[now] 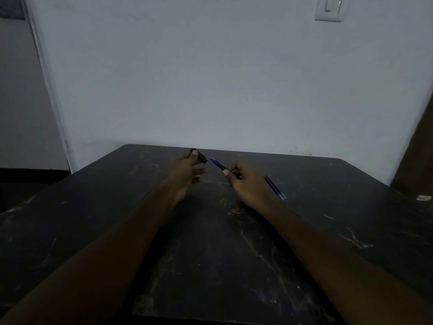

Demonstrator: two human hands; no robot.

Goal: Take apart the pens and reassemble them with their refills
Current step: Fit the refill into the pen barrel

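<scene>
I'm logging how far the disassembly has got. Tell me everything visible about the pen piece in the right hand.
The pen piece is a slim dark stick, apparently plastic: a black grip section ending in a blue nose with a fine point. The right hand pinches it between thumb and fingers, and its rear end is hidden in the hand. It is tilted, its point aimed left and away towards the black tube that the left hand holds; a small gap separates them.
</scene>
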